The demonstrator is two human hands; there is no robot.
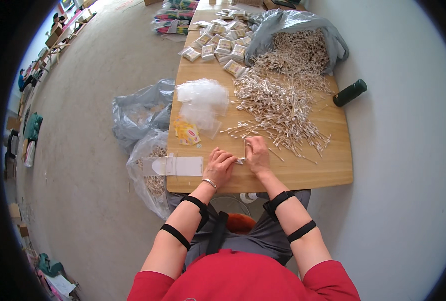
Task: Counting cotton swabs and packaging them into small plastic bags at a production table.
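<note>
Both hands, left hand [219, 164] and right hand [256, 153], pinch a small bundle of white-tipped cotton swabs [240, 160] at the pale wooden bench's [303, 173] near edge (packed sachets [223, 46] lie beyond, though a big loose swab heap [283, 100] remains).

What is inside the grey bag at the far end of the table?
The grey bag holds cotton swabs, spilling from its open mouth onto the table. The plastic covers whatever lies deeper inside.
</note>
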